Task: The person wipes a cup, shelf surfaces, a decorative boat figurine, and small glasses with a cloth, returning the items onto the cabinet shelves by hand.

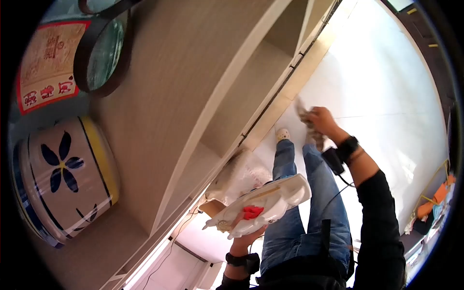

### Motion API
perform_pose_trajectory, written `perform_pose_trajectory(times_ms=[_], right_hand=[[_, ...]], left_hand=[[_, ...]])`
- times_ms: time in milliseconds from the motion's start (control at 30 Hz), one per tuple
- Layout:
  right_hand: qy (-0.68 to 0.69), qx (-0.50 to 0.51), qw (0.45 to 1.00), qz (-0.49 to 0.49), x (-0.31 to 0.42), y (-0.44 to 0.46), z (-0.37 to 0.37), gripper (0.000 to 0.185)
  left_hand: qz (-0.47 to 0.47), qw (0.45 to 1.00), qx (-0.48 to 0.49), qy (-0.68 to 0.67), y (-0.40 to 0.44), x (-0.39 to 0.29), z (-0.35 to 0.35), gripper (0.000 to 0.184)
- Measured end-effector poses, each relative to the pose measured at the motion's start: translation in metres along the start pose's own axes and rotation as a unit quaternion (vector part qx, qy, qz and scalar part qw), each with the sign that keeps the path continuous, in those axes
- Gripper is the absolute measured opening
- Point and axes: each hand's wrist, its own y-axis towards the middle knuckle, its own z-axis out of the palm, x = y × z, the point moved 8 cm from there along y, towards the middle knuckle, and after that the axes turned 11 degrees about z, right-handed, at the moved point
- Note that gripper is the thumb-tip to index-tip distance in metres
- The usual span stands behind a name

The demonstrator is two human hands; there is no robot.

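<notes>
My left hand (248, 238) is under a glossy white moulded dish-like piece (275, 205), its fingers partly hidden by it. A red item (252, 212) lies on that piece, and a small gold-coloured ornament (223, 225) shows at its left end. My right hand (323, 121) is closed around a crumpled grey-brown cloth (305, 115), out over the pale floor. Both wrists wear black bands, and a black device with a cord hangs at the right one.
A wooden shelf unit (159, 72) fills the left side. On it stand a ceramic jar (72, 179) with a blue flower and a glass jar (99, 53) with a red-bordered label. A plastic-wrapped bundle (246, 176) is by my legs. Orange items (435, 198) lie at far right.
</notes>
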Motion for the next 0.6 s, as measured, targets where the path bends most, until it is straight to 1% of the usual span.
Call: perform_pose_trajectory(times_ms=[33, 67, 100, 133, 167, 200, 233, 267, 300, 333, 367, 400, 433, 467, 500, 533, 567, 600], right_hand=[[0.121, -0.023, 0.992, -0.006, -0.018, -0.009, -0.025, 0.017], [0.021, -0.103, 0.994, -0.031, -0.025, -0.025, -0.053, 0.016], [-0.088, -0.153, 0.984, 0.022, -0.040, -0.038, -0.077, 0.016], [-0.041, -0.160, 0.986, 0.009, -0.068, -0.040, -0.097, 0.015], [-0.111, -0.198, 0.974, 0.007, -0.079, -0.052, -0.113, 0.014], [-0.081, -0.190, 0.977, 0.050, -0.092, -0.061, -0.122, 0.013], [-0.079, -0.193, 0.978, 0.024, -0.091, -0.072, -0.125, 0.013], [-0.078, -0.192, 0.978, 0.024, -0.095, -0.078, -0.126, 0.012], [-0.077, -0.191, 0.978, 0.024, -0.096, -0.083, -0.124, 0.012], [-0.039, -0.172, 0.984, 0.031, -0.099, -0.085, -0.118, 0.012], [-0.002, -0.153, 0.988, 0.037, -0.100, -0.087, -0.109, 0.013], [0.008, -0.126, 0.992, 0.028, -0.095, -0.088, -0.098, 0.016], [-0.001, -0.103, 0.995, -0.016, -0.081, -0.093, -0.085, 0.019], [0.025, -0.061, 0.998, -0.019, -0.067, -0.099, -0.069, 0.026], [0.026, -0.015, 0.999, 0.016, -0.062, -0.103, -0.055, 0.038], [0.070, 0.036, 0.996, 0.031, -0.045, -0.111, -0.039, 0.048], [0.065, 0.066, 0.995, -0.048, -0.038, -0.105, -0.025, 0.054], [0.060, 0.106, 0.992, -0.018, -0.044, -0.102, -0.013, 0.055]], left_hand=[[-0.017, 1.000, -0.015, -0.014, 0.005, -0.005, 0.001, 0.055], [-0.034, 0.999, -0.030, -0.028, 0.009, -0.010, 0.002, 0.053], [-0.076, 0.994, -0.062, -0.052, 0.009, -0.012, 0.000, 0.051], [-0.066, 0.996, -0.053, -0.010, 0.020, -0.025, 0.002, 0.047], [-0.038, 0.993, -0.092, -0.064, 0.025, -0.026, 0.003, 0.043], [-0.010, 0.997, -0.071, -0.026, 0.032, -0.031, 0.005, 0.042], [0.019, 0.998, -0.050, 0.012, 0.038, -0.035, 0.004, 0.041], [0.024, 0.993, -0.006, 0.119, 0.043, -0.034, 0.007, 0.047], [0.030, 0.996, -0.052, 0.066, 0.049, -0.033, 0.005, 0.044], [0.060, 0.991, -0.117, -0.019, 0.057, -0.042, 0.003, 0.044], [0.071, 0.985, -0.146, -0.053, 0.064, -0.046, 0.001, 0.046], [0.064, 0.982, -0.163, -0.071, 0.068, -0.041, -0.003, 0.049], [0.064, 0.977, -0.183, -0.094, 0.072, -0.038, -0.005, 0.051], [0.061, 0.971, -0.200, -0.113, 0.080, -0.039, -0.008, 0.053], [0.083, 0.970, -0.204, -0.102, 0.090, -0.049, -0.009, 0.054], [0.105, 0.970, -0.205, -0.083, 0.101, -0.066, -0.010, 0.056], [0.127, 0.968, -0.206, -0.071, 0.111, -0.082, -0.009, 0.057], [0.130, 0.966, -0.211, -0.070, 0.121, -0.095, -0.009, 0.059]])
